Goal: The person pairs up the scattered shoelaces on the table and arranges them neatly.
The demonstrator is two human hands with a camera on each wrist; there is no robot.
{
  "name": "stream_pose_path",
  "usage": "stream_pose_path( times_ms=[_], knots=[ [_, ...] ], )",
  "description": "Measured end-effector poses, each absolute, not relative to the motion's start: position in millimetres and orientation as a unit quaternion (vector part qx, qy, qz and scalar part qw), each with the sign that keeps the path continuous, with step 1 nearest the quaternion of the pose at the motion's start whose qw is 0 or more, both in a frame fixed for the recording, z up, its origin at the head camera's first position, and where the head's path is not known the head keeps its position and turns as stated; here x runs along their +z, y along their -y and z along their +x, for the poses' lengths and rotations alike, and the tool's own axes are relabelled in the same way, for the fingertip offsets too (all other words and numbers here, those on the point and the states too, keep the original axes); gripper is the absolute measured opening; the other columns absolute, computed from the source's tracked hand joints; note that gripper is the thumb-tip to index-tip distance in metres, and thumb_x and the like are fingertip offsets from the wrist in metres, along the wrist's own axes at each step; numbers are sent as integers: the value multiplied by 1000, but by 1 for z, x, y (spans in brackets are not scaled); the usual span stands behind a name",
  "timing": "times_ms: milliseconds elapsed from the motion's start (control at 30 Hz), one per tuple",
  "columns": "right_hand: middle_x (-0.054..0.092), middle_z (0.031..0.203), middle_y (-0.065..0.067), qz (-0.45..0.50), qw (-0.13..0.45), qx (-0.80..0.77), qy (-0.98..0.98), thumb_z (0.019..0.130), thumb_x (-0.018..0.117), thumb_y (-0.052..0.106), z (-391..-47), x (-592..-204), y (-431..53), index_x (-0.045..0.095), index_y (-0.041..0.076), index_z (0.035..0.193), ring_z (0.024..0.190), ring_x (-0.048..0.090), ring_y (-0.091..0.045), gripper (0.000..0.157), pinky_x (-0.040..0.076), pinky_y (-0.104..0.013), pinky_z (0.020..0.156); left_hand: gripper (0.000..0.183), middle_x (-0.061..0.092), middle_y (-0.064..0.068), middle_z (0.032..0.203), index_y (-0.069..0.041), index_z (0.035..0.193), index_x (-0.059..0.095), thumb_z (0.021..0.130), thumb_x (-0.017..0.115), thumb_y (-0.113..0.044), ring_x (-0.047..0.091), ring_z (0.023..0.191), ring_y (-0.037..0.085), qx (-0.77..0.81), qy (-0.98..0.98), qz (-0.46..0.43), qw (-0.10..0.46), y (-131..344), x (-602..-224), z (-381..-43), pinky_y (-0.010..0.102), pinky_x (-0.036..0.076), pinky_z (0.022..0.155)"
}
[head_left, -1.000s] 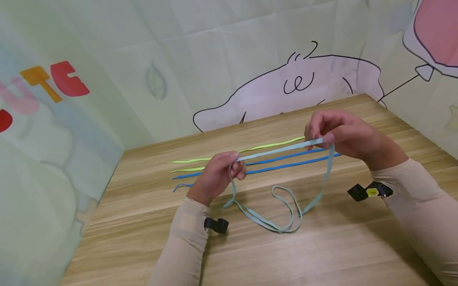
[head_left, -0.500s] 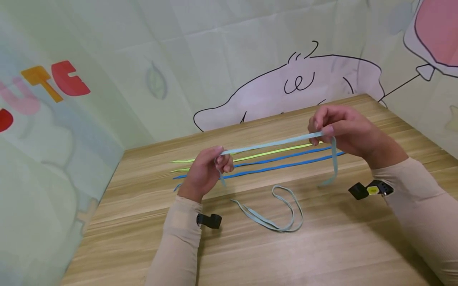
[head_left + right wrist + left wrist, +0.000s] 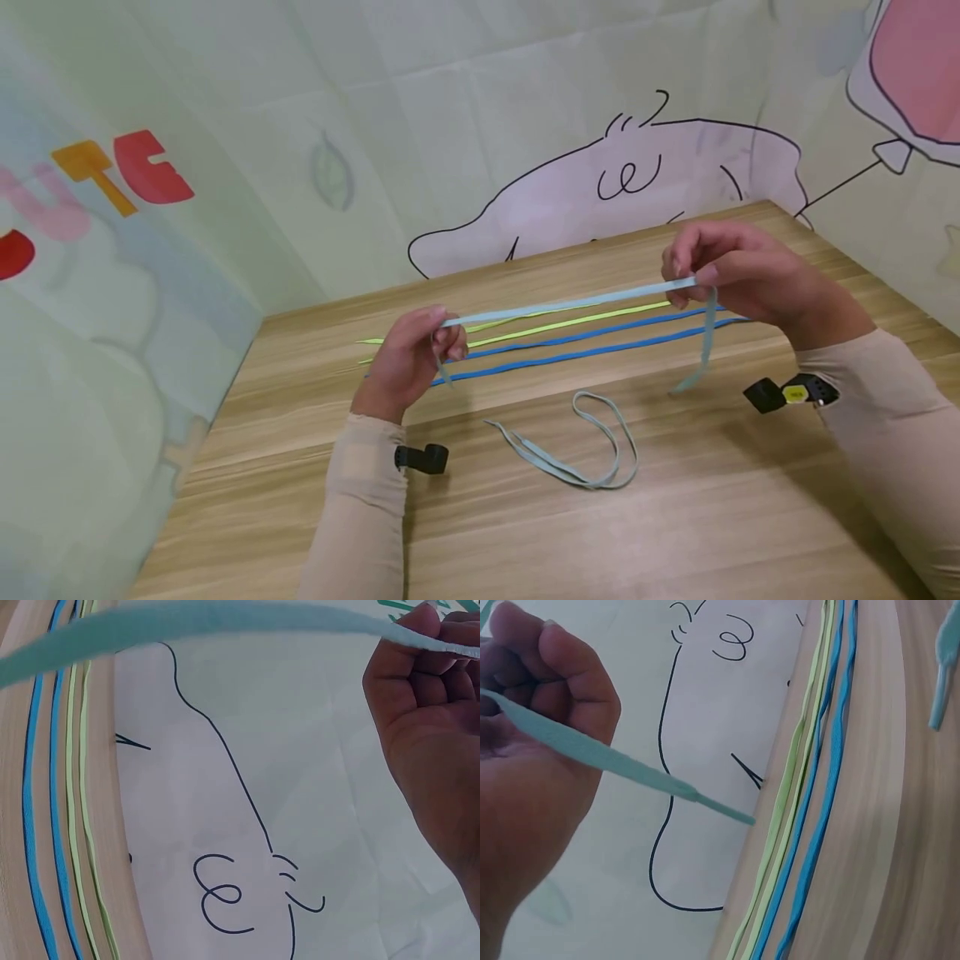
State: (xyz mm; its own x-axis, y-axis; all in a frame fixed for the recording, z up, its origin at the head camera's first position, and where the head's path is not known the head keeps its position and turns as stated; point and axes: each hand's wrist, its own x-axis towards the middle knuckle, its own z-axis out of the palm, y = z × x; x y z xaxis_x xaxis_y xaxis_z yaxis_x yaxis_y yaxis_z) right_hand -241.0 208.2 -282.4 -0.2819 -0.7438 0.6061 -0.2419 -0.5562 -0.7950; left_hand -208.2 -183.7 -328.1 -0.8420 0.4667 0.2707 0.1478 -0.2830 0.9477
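A pale blue shoelace (image 3: 570, 304) is stretched between my two hands above the table. My left hand (image 3: 408, 354) pinches it near one end, and the short tipped end (image 3: 724, 809) hangs past the palm in the left wrist view. With thumb and fingertips, my right hand (image 3: 750, 279) pinches the other side, its tail (image 3: 707, 342) dangling below. A second pale blue shoelace (image 3: 558, 471) lies in a loose loop on the wood nearer to me. Behind the stretched lace lie two blue shoelaces (image 3: 585, 343) and two yellow-green shoelaces (image 3: 566, 322), roughly parallel.
The wooden table (image 3: 525, 550) meets a printed cloth backdrop (image 3: 487, 125) at its back and left. A black wrist camera (image 3: 423, 458) is strapped to the left sleeve, another black camera (image 3: 765, 396) to the right one.
My hands have drawn apart, the left going left and the right slightly right. The held lace is now taut and separate from the looped one on the table.
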Motion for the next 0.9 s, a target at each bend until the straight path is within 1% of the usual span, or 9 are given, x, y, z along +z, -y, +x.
stream_pose_path(
  times_ms=[67, 233, 300, 433, 567, 700, 900],
  knots=[
    [46, 80, -13, -566, 186, -675, -436, 74, 18, -20, -241, -281, -209, 51, -10, 100, 69, 42, -27, 43, 47, -36, 72, 34, 36, 2, 63, -10, 66, 43, 98, 39, -21, 42, 64, 24, 757, -590, 263, 103, 185, -327, -208, 32, 37, 67],
    [49, 80, -13, -553, 179, -679, -449, 77, 19, -21, -239, -280, -211, 51, -10, 99, 67, 45, -26, 41, 48, -36, 72, 34, 37, 3, 63, -10, 67, 44, 98, 40, -21, 44, 64, 22, 755, -594, 258, 98, 187, -326, -206, 32, 38, 68],
    [49, 80, -14, -550, 174, -679, -454, 77, 20, -21, -238, -281, -210, 51, -10, 99, 67, 46, -26, 40, 48, -37, 71, 33, 37, 3, 63, -8, 67, 44, 98, 40, -20, 43, 64, 24, 759, -593, 251, 97, 189, -326, -204, 31, 38, 68],
    [49, 81, -14, -550, 169, -678, -457, 78, 21, -22, -238, -284, -209, 51, -10, 99, 66, 44, -25, 38, 46, -36, 66, 33, 36, 4, 63, -7, 68, 44, 98, 41, -20, 44, 65, 25, 752, -606, 241, 95, 193, -329, -200, 32, 40, 69],
    [48, 81, -14, -558, 163, -669, -463, 79, 23, -22, -238, -286, -210, 50, -11, 100, 65, 44, -26, 35, 45, -36, 64, 34, 37, 4, 64, -8, 68, 45, 99, 38, -20, 44, 66, 25, 743, -618, 238, 94, 202, -331, -196, 34, 40, 70],
    [46, 79, -13, -552, 150, -663, -482, 79, 24, -23, -235, -289, -214, 50, -11, 99, 64, 45, -25, 36, 47, -36, 63, 34, 38, 4, 64, -8, 69, 45, 100, 36, -18, 43, 66, 26, 744, -618, 240, 89, 210, -332, -191, 34, 39, 69],
    [45, 76, -12, -551, 152, -660, -488, 78, 21, -25, -234, -295, -222, 50, -11, 99, 66, 47, -25, 39, 46, -36, 64, 34, 38, 3, 66, -8, 70, 44, 101, 36, -19, 44, 67, 25, 741, -628, 222, 84, 221, -334, -188, 33, 38, 69]
  ],
)
